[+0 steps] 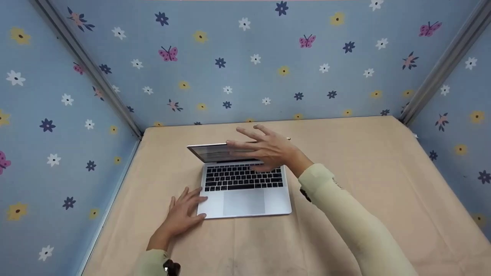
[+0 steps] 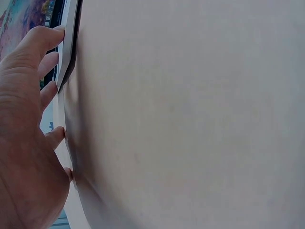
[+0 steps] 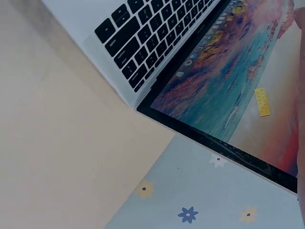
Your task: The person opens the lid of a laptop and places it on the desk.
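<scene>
A silver laptop (image 1: 244, 203) with black keys lies on the table, its screen (image 1: 209, 153) tilted up over the keyboard. My left hand (image 1: 182, 214) rests at the laptop's left front corner, fingers spread along the edge; in the left wrist view the left hand (image 2: 28, 119) has fingertips at the laptop's edge. My right hand (image 1: 270, 149) is spread across the right part of the screen, fingers nearly straight; whether it touches the screen cannot be told. The right wrist view shows the lit screen (image 3: 214, 86) with a colourful picture and the keyboard (image 3: 147, 38).
A beige cloth (image 1: 364, 161) covers the table. Blue panels (image 1: 230, 46) with flowers and butterflies stand behind and at both sides, with grey posts (image 1: 88, 65) at the corners. A small object (image 1: 289, 138) shows just behind the right wrist.
</scene>
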Tool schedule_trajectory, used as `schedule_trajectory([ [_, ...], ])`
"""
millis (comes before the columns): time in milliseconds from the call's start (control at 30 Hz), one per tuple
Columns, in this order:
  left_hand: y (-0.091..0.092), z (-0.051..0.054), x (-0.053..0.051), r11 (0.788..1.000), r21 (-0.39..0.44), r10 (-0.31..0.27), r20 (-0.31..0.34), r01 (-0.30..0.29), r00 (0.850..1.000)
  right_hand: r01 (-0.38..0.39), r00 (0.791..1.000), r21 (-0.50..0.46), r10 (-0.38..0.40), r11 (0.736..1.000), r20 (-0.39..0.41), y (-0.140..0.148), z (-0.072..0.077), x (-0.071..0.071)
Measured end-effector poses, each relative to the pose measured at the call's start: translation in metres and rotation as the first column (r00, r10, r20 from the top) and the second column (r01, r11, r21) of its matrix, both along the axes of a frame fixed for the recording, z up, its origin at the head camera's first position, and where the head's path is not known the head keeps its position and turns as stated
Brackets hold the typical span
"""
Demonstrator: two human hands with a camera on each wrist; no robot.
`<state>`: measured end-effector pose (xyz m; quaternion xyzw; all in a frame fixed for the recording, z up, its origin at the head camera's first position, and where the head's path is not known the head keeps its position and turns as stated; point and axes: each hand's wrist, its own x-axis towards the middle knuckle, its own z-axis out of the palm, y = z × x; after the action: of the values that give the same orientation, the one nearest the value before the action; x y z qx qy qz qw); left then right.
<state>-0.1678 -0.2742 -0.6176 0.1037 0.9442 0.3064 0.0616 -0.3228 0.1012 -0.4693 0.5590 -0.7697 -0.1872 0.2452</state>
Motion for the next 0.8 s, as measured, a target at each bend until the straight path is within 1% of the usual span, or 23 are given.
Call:
schedule_trajectory([
  [167,0.0002,0.0022,0.0003,1.000,-0.013,0.002,0.024,-0.002,1.000,-0.027,0.998,0.086,0.031,0.996,-0.047,0.0016,0.0007,0.0007],
  [400,-0.0003,0.0040,-0.0006,1.000,-0.018,-0.008,0.018,0.008,1.000,-0.034,0.994,0.168,0.051,0.985,-0.101,0.0013,0.0022,-0.0013],
  [500,-0.0011,0.0037,-0.0010,1.000,-0.026,-0.007,0.015,0.007,1.000,-0.020,0.994,0.182,0.039,0.983,-0.100,0.0003,0.0033,-0.0020],
  [667,-0.0002,0.0031,-0.0011,1.000,-0.023,-0.003,0.015,0.003,1.000,0.025,0.996,0.188,-0.009,0.982,-0.085,-0.0009,0.0044,-0.0023],
  [800,-0.0001,0.0025,-0.0015,1.000,-0.023,0.000,0.018,0.001,1.000,0.027,0.995,0.180,-0.010,0.983,-0.099,-0.0004,0.0028,-0.0024],
])
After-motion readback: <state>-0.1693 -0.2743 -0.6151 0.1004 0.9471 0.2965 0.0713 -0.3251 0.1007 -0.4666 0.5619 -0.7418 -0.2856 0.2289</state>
